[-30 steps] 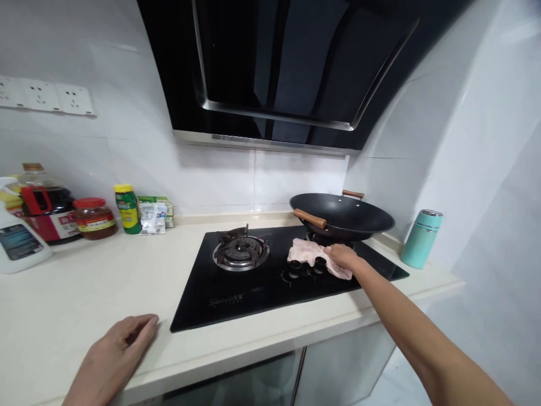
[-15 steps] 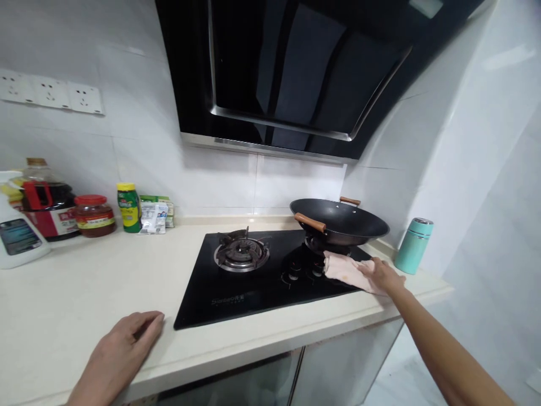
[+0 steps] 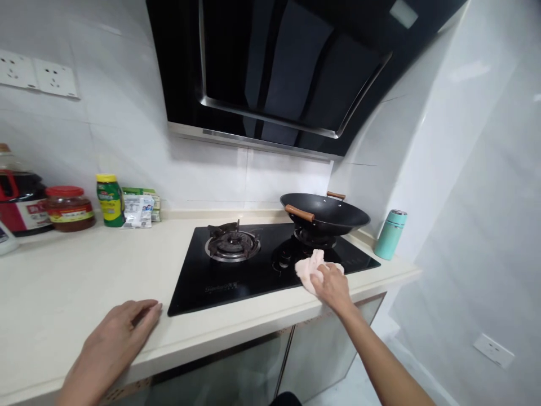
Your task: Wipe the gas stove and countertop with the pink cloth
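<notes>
My right hand [image 3: 332, 285] presses a pale pink cloth [image 3: 310, 269] onto the front of the black gas stove [image 3: 253, 285], its fingers closed over the cloth. The cloth lies bunched near the front edge and covers the right-hand knob. The left knob [image 3: 284, 259] stays visible. Behind the cloth, a black wok [image 3: 333, 213] with wooden handles sits on the right burner [image 3: 315, 239]. My left hand [image 3: 120, 332] rests on the cream countertop [image 3: 105, 270] beside the stove's front left corner. It holds nothing, and its fingers lie loosely extended.
The left burner [image 3: 232, 245] carries a metal pan support. A mint green flask [image 3: 389, 237] stands right of the stove. Along the back left are a yellow-capped green bottle [image 3: 110, 200], packets [image 3: 138, 211], a red-lidded jar [image 3: 70, 210] and a dark sauce bottle [image 3: 23, 206]. A range hood [image 3: 270, 73] hangs above.
My right hand has drawn the cloth leftward along the stove's front, from the right corner to the right knob. My left hand stays on the counter. The view has shifted slightly right.
</notes>
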A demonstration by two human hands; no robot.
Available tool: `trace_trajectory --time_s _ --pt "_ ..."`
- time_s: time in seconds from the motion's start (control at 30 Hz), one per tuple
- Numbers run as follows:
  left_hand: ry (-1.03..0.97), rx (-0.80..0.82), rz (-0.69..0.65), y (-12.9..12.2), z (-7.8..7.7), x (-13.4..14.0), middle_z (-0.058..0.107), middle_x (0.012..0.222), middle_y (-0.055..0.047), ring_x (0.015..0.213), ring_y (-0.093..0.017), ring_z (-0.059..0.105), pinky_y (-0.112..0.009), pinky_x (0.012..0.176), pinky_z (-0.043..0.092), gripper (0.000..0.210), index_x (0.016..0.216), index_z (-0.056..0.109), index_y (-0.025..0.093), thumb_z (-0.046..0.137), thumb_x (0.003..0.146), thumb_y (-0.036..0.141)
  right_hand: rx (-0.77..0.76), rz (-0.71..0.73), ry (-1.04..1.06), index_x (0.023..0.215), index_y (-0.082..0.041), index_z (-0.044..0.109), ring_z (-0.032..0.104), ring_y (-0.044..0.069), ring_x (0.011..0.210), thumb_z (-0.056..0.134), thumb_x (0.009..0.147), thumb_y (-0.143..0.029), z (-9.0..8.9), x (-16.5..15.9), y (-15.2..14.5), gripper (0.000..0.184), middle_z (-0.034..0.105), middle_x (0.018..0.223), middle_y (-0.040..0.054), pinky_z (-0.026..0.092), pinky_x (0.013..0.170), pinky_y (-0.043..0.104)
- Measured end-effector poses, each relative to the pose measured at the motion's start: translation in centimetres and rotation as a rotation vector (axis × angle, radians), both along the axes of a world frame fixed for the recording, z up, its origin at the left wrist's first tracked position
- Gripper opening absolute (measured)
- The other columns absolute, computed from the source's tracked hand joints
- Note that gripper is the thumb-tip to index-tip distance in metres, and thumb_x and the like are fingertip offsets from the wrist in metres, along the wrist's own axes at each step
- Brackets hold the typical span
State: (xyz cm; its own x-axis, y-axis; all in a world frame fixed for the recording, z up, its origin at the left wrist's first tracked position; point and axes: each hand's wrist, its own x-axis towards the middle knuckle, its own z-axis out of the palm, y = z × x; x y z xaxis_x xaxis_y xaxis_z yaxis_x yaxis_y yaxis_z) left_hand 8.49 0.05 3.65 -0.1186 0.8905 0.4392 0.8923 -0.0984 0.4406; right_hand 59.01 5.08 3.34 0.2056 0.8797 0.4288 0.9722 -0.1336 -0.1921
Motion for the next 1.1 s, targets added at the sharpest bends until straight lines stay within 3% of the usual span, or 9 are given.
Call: trace_trajectory --time_s 0.13,0.4,0.5,0.57,0.7,0.93,1.1 --pt "0.012 -0.008 0.016 0.0 0.2 0.4 0.078 0.103 -0.002 0.103 -0.03 0.068 -0.042 0.09 0.054 0.039 0.095 0.078 0.029 0.051 0.088 0.056 0.093 0.269 0.008 0.107 -0.022 0.071 0.056 0.029 0.116 0.056 0.093 -0.044 0.2 -6.6 -2.6 0.03 0.063 0.126 0.0133 0.042 0.101 0.042" --pt "-0.033 -0.041 0.024 -1.0 1.8 1.3 0.078 0.107 -0.008 0.102 -0.029 0.069 -0.036 0.087 0.052 0.046 0.095 0.078 0.022 0.047 0.085 0.054 0.012 0.728 0.036 0.115 -0.026 0.067 0.047 0.031 0.129 0.061 0.09 -0.055 1.6 -23.2 -4.7 0.039 0.059 0.136 0.0091 0.038 0.106 0.053" --pt "-0.073 -0.059 0.071 -1.5 2.5 1.6 0.08 0.106 -0.007 0.098 -0.028 0.071 -0.034 0.085 0.052 0.044 0.092 0.077 0.023 0.045 0.084 0.053 0.023 0.819 0.049 0.117 -0.026 0.066 0.045 0.03 0.133 0.06 0.09 -0.054 1.7 -26.3 -5.0 0.039 0.056 0.142 0.008 0.035 0.109 0.054" --pt "-0.078 -0.048 0.095 -1.8 2.9 1.8 0.08 0.105 -0.007 0.096 -0.027 0.071 -0.033 0.084 0.052 0.043 0.09 0.076 0.022 0.044 0.084 0.051 0.038 0.843 0.062 0.116 -0.028 0.067 0.046 0.028 0.133 0.061 0.089 -0.051 1.6 -26.3 -5.0 0.036 0.057 0.142 0.0058 0.036 0.109 0.052" --pt "-0.059 -0.019 0.089 -2.3 3.3 1.9 0.08 0.105 -0.01 0.098 -0.029 0.072 -0.034 0.085 0.052 0.042 0.086 0.075 0.021 0.043 0.084 0.048 0.093 0.792 0.084 0.113 -0.031 0.068 0.05 0.023 0.132 0.063 0.087 -0.044 0.7 -20.8 -4.0 0.029 0.062 0.14 -0.0004 0.037 0.108 0.044" --pt "-0.032 -0.054 0.135 -2.0 3.1 1.9 0.08 0.106 -0.009 0.098 -0.029 0.07 -0.033 0.085 0.05 0.04 0.09 0.077 0.021 0.046 0.086 0.047 0.086 0.406 0.05 0.113 -0.027 0.071 0.051 0.021 0.133 0.055 0.09 -0.036 -0.6 -2.0 -1.6 0.029 0.063 0.141 0.0033 0.036 0.111 0.036" --pt "0.065 -0.071 0.11 -2.3 3.7 2.4 0.08 0.111 -0.008 0.103 -0.027 0.069 -0.032 0.087 0.049 0.043 0.094 0.076 0.02 0.044 0.088 0.048 0.056 0.113 0.088 0.118 -0.027 0.07 0.052 0.029 0.13 0.049 0.092 -0.041 -0.4 9.9 -0.7 0.036 0.062 0.139 0.0086 0.037 0.109 0.049"
